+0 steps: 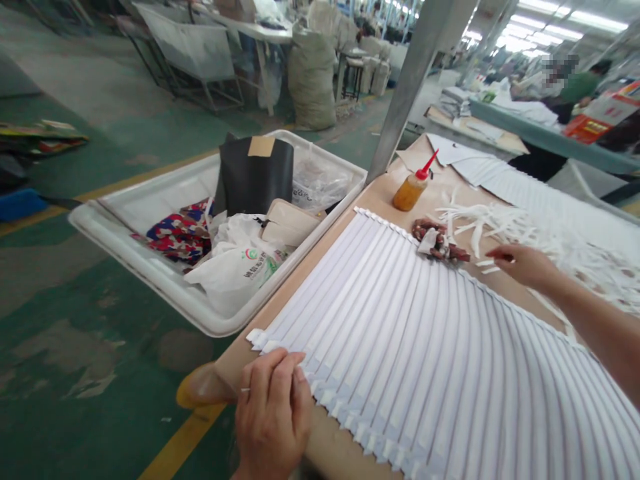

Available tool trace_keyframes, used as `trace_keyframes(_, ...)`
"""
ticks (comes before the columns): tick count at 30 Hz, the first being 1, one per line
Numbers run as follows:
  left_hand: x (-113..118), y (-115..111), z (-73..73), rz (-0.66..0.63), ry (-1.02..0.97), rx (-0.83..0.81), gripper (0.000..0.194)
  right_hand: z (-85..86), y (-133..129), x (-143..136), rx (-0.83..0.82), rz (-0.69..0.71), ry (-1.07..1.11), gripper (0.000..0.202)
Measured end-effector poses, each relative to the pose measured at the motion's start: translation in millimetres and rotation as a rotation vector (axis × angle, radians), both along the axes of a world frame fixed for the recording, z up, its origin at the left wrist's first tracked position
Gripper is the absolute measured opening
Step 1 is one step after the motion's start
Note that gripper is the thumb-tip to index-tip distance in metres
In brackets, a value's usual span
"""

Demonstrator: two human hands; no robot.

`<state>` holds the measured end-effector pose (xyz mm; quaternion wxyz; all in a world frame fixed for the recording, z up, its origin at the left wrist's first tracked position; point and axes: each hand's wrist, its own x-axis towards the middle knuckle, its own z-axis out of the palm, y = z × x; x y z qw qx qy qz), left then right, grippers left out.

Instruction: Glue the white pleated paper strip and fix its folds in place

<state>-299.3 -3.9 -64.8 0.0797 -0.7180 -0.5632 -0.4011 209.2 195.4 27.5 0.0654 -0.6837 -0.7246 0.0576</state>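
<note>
Long white strips (400,313) lie side by side in an overlapping row on a brown-covered table (320,433). My left hand (275,407) is at the near left corner of the row, fingers bent and together, fingertips on the strip ends; what is under them is hidden. Over the far edge of the row, my right hand (525,263) has thumb and forefinger pinched at the end of a thin white strip (487,267). Just left of it is a bunched brown-and-white cloth (437,240). A loose pile of thin white strips (565,240) spreads behind my right hand.
A bottle of amber liquid (410,192) with a red nozzle stands at the far left of the table. Beside the table, a white bin (150,300) holds bags and a black sheet. A grey post (405,93) rises at the corner. A person (585,83) is in the background.
</note>
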Motion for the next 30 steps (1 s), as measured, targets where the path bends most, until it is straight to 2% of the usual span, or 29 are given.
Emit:
trace_keyframes(4, -1, -5, 2.0, -0.003, -0.013, 0.011, 0.016, -33.0, 0, 4, 0.069, -0.054, 0.013, 0.014)
trace_keyframes(7, 1, -13, 6.3, -0.016, -0.043, 0.012, 0.018, -46.5, 4, 10, 0.101, -0.079, 0.036, 0.015)
trace_keyframes(12, 10, -26, 15.8, -0.060, -0.072, 0.028, 0.018, -51.7, -6, 21, 0.228, -0.113, 0.108, 0.033)
trace_keyframes(16, 24, -36, 21.9, -0.142, -0.162, -0.022, 0.025, -43.2, -41, 9, 0.273, -0.057, 0.182, 0.033)
trace_keyframes(19, 46, -41, 25.9, -0.256, -0.345, -0.156, 0.027, -37.0, -81, -20, 0.211, 0.030, 0.240, 0.026)
trace_keyframes(21, 65, -42, 29.5, -0.335, -0.517, -0.352, 0.021, -34.4, -108, -52, 0.174, 0.123, 0.264, 0.020)
trace_keyframes(24, 96, -36, 36.5, -0.415, -0.758, -0.722, 0.021, -30.6, -145, -109, 0.165, 0.392, 0.268, 0.011)
trace_keyframes(25, 105, -32, 38.9, -0.436, -0.787, -0.780, 0.023, -28.9, -155, -127, 0.170, 0.494, 0.254, 0.012)
trace_keyframes(27, 119, -24, 43.0, -0.457, -0.709, -0.748, 0.023, -24.9, -169, -157, 0.178, 0.658, 0.208, 0.017)
trace_keyframes(30, 125, -13, 47.3, -0.446, -0.470, -0.599, 0.017, -18.7, -180, -182, 0.175, 0.766, 0.140, 0.021)
